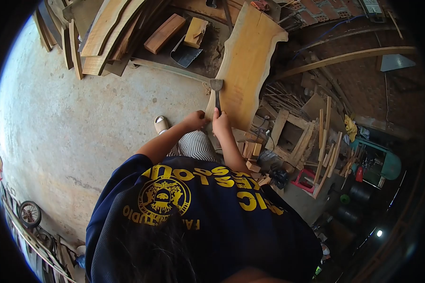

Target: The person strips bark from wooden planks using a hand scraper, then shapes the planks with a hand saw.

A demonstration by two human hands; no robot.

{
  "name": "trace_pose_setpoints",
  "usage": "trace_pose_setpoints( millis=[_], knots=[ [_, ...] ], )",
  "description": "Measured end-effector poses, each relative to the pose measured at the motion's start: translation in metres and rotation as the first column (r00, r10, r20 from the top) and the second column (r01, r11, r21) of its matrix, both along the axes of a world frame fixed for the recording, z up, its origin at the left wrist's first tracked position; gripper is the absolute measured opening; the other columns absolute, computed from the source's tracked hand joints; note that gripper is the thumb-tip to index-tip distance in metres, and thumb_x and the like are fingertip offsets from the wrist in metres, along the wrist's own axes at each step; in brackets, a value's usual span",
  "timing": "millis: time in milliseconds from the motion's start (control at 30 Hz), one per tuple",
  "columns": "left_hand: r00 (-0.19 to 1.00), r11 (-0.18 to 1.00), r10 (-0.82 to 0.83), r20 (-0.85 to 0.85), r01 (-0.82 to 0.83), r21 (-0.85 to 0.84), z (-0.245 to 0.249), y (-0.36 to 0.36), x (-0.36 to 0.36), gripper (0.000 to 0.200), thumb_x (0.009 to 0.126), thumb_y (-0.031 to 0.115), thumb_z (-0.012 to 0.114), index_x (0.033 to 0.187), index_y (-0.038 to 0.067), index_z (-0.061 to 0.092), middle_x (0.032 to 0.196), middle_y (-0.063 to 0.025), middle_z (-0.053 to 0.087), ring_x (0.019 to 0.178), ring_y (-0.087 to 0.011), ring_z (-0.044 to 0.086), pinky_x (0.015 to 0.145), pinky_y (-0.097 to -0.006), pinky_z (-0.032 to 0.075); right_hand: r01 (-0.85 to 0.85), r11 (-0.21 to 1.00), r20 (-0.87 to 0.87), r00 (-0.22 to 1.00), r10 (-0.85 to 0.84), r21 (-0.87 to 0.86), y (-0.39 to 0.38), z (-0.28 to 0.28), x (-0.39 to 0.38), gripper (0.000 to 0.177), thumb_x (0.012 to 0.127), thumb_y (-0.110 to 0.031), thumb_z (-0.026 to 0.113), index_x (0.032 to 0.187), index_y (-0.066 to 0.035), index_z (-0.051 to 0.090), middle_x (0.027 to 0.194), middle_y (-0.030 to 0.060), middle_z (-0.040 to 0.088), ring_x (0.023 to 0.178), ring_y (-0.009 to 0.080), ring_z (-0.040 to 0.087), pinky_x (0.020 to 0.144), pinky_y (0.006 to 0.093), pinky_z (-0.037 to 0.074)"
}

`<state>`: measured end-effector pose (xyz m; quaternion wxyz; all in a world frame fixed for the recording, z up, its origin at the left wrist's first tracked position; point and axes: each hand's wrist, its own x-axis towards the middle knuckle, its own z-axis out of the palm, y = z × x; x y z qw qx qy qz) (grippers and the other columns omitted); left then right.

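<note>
A long pale wooden slab (248,61) with wavy edges lies ahead of me, its near end by my hands. My right hand (221,123) is closed round the handle of a tool (216,87) with a broad dark metal head, which rests over the slab's left edge. Close by on the left, my left hand (196,120) is closed at the slab's near left edge; whatever its fingers hold is too small to make out.
Behind the slab's left side, a low bench holds a reddish wood block (165,33), a yellowish block (196,32) and a bent metal sheet (186,54). Boards (109,33) lean at upper left. Scrap wood, a wooden frame (293,137) and a red stool (303,181) stand right.
</note>
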<state>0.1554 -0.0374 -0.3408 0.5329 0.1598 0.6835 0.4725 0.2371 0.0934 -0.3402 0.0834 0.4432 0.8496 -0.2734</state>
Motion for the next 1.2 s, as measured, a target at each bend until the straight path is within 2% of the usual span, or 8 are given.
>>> trace_pose_setpoints(
  millis=[333, 433, 500, 767, 900, 1000, 1067, 1200],
  knots=[
    [0.992, 0.994, -0.100, -0.072, 0.096, -0.059, -0.001, 0.006, -0.004, 0.024, 0.089, 0.018, 0.057, 0.089, -0.006, 0.059, 0.070, -0.0141, 0.066, 0.058, -0.0195, 0.065, 0.057, -0.0313, 0.051, 0.235, 0.930, -0.007, 0.969, -0.247, -0.284, 0.039, 0.075, -0.092, 0.052, 0.096, -0.047, 0.037, 0.090, 0.002, 0.052, 0.052, 0.0118, 0.053, 0.038, 0.0252, 0.054, 0.038, 0.0382, 0.044],
    [0.989, 0.988, -0.114, -0.090, 0.104, -0.113, -0.008, 0.007, -0.002, 0.025, 0.088, 0.021, 0.057, 0.095, -0.003, 0.062, 0.073, -0.0132, 0.068, 0.063, -0.0208, 0.066, 0.061, -0.0327, 0.050, 0.252, 0.918, 0.038, 0.967, -0.253, -0.306, 0.021, 0.069, -0.063, 0.052, 0.096, -0.044, 0.039, 0.096, 0.006, 0.054, 0.061, 0.0191, 0.060, 0.047, 0.0293, 0.061, 0.043, 0.0384, 0.048],
    [0.990, 0.985, -0.119, -0.075, 0.109, -0.133, -0.010, 0.008, -0.004, 0.028, 0.087, 0.024, 0.057, 0.100, 0.001, 0.064, 0.076, -0.0124, 0.069, 0.067, -0.0222, 0.067, 0.064, -0.0340, 0.051, 0.267, 0.896, 0.007, 0.959, -0.283, -0.355, -0.001, 0.064, -0.026, 0.049, 0.095, -0.046, 0.041, 0.087, 0.002, 0.050, 0.050, 0.0108, 0.051, 0.036, 0.0233, 0.052, 0.033, 0.0358, 0.042],
    [0.986, 0.986, -0.145, -0.077, 0.137, -0.096, -0.021, 0.009, -0.008, 0.027, 0.086, 0.020, 0.058, 0.101, -0.002, 0.063, 0.074, -0.0141, 0.068, 0.066, -0.0214, 0.067, 0.063, -0.0322, 0.051, 0.036, 0.994, -0.009, 0.999, -0.037, -0.100, -0.006, 0.022, 0.047, 0.049, 0.095, -0.045, 0.042, 0.087, 0.003, 0.052, 0.051, 0.0125, 0.053, 0.037, 0.0243, 0.055, 0.034, 0.0349, 0.043],
    [0.978, 0.976, -0.195, -0.080, 0.185, -0.114, -0.012, 0.006, -0.012, 0.027, 0.086, 0.019, 0.059, 0.100, -0.004, 0.063, 0.075, -0.0140, 0.068, 0.064, -0.0206, 0.067, 0.061, -0.0314, 0.051, 0.254, 0.896, 0.129, 0.967, -0.221, -0.365, 0.006, 0.098, -0.026, 0.048, 0.096, -0.045, 0.040, 0.092, 0.001, 0.052, 0.052, 0.0084, 0.048, 0.038, 0.0198, 0.053, 0.039, 0.0329, 0.046],
    [0.990, 0.990, -0.138, 0.028, 0.138, -0.029, -0.018, 0.004, -0.012, 0.026, 0.086, 0.017, 0.061, 0.101, -0.005, 0.062, 0.075, -0.0139, 0.068, 0.063, -0.0179, 0.066, 0.058, -0.0294, 0.050, 0.168, 0.942, 0.103, 0.984, -0.144, -0.290, 0.004, 0.078, -0.002, 0.048, 0.095, -0.045, 0.040, 0.093, 0.002, 0.053, 0.056, 0.0115, 0.053, 0.041, 0.0216, 0.056, 0.040, 0.0335, 0.047],
    [0.992, 0.992, -0.116, 0.052, 0.118, -0.035, -0.006, 0.002, -0.013, 0.027, 0.087, 0.018, 0.062, 0.102, -0.005, 0.062, 0.075, -0.0135, 0.068, 0.064, -0.0168, 0.066, 0.058, -0.0292, 0.050, 0.164, 0.933, 0.176, 0.978, -0.111, -0.320, -0.010, 0.092, 0.028, 0.053, 0.095, -0.044, 0.040, 0.101, 0.007, 0.055, 0.085, 0.0282, 0.063, 0.072, 0.0398, 0.065, 0.062, 0.0429, 0.053],
    [0.994, 0.995, -0.096, 0.058, 0.096, -0.003, -0.009, 0.000, -0.013, 0.027, 0.088, 0.018, 0.062, 0.102, -0.004, 0.063, 0.079, -0.0106, 0.068, 0.067, -0.0137, 0.065, 0.061, -0.0282, 0.050, 0.041, 0.974, 0.160, 0.987, -0.005, -0.223, -0.037, 0.102, 0.090, 0.052, 0.095, -0.044, 0.042, 0.101, 0.006, 0.055, 0.093, 0.0308, 0.061, 0.089, 0.0453, 0.059, 0.076, 0.0472, 0.049]
  ],
)
